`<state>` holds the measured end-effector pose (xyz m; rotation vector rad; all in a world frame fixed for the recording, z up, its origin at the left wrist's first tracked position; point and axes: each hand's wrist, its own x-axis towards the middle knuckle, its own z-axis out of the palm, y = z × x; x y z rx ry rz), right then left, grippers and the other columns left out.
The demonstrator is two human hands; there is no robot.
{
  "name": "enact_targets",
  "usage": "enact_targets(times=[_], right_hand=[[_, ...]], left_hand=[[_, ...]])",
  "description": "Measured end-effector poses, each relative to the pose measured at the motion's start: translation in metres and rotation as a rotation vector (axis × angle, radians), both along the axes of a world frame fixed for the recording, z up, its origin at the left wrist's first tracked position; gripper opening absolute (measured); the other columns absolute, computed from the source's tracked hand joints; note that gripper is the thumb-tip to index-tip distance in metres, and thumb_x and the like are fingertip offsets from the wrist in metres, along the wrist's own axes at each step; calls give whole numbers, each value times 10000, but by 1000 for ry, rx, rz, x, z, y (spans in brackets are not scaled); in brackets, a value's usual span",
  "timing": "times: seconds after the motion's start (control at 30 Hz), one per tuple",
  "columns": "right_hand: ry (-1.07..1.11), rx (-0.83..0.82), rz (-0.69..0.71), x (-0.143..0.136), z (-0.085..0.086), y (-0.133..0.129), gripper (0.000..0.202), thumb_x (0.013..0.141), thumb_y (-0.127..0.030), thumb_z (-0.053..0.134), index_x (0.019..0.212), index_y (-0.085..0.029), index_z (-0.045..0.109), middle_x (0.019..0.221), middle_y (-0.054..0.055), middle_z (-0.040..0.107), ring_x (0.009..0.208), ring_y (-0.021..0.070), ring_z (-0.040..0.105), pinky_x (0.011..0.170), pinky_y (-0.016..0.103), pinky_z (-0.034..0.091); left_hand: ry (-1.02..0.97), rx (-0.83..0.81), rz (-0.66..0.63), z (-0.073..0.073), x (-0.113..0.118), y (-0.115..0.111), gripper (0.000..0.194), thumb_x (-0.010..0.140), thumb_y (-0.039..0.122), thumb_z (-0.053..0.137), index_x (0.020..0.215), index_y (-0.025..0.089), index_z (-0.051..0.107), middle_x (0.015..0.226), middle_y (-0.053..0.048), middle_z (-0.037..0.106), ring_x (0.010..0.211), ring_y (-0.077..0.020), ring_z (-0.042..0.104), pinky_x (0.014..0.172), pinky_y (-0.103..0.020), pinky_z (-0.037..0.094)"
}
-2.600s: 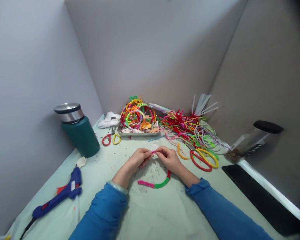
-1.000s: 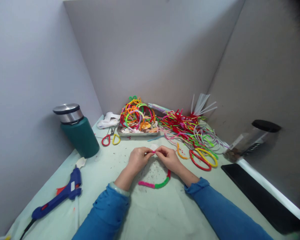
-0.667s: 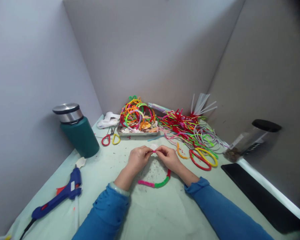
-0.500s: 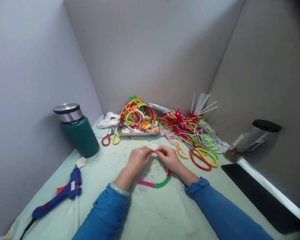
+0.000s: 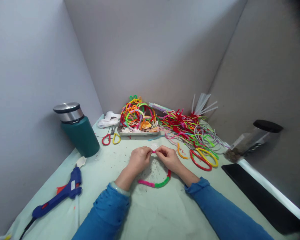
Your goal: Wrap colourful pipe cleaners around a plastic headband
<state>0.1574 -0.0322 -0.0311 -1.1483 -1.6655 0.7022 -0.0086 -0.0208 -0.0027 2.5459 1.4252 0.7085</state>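
Observation:
Both hands meet over the middle of the green-covered table. My left hand (image 5: 140,159) is closed, its fingertips pinching a small pink piece (image 5: 154,152). From the right, my right hand (image 5: 169,158) pinches the same pink piece, fingertips almost touching the left ones. A curved fuzzy strip (image 5: 162,183) in pink, green and red hangs or lies below the hands; its red end passes under my right hand. Just behind the fingertips is a small white round thing (image 5: 153,146). Most of what lies between the fingers is hidden.
A blue glue gun (image 5: 71,188) and a green bottle (image 5: 81,136) stand left. Behind are small scissors (image 5: 116,138) and a tray (image 5: 140,134) of colourful loops. Fuzzy stems (image 5: 182,123), large scissors (image 5: 200,160), a clear jar (image 5: 250,141) and a black strip (image 5: 262,198) are right.

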Motion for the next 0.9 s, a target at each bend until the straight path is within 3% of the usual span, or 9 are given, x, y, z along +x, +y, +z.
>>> enact_targets(times=[0.17, 0.4, 0.53, 0.7, 0.9], right_hand=[[0, 2, 8, 0, -1, 0, 157, 781, -249, 506, 750, -157, 628, 607, -16, 561, 555, 106, 477, 518, 205, 366], [-3, -2, 2, 0, -1, 1, 160, 789, -260, 511, 752, -158, 629, 630, -11, 580, 566, 108, 490, 536, 211, 373], [29, -21, 35, -1, 0, 1, 178, 809, -291, 504, 793, -164, 629, 628, -14, 570, 565, 107, 492, 521, 208, 373], [167, -144, 46, 2, 3, 1, 291, 860, -400, 442, 1005, -188, 577, 658, -16, 595, 423, 83, 432, 406, 207, 335], [235, -192, 44, 4, 3, 3, 299, 806, -392, 522, 974, -156, 594, 560, -26, 548, 476, 102, 475, 454, 212, 374]], left_hand=[[-119, -114, 4, -2, 1, 3, 224, 820, 215, 470, 853, 185, 689, 831, -50, 689, 756, -156, 596, 677, -234, 402], [-244, -117, -19, -4, 1, 3, 187, 792, 246, 520, 865, 185, 682, 858, -36, 686, 713, -134, 579, 653, -220, 403], [-331, -174, 1, -3, 2, 5, 201, 800, 292, 520, 790, 171, 681, 749, -24, 679, 656, -121, 563, 618, -214, 384], [-438, -206, 129, -6, -2, 13, 225, 785, 315, 524, 716, 151, 662, 635, -12, 642, 595, -116, 537, 575, -217, 362], [-503, -240, 274, -11, -11, 24, 257, 756, 345, 523, 646, 148, 646, 569, -7, 604, 562, -123, 515, 564, -230, 350]])
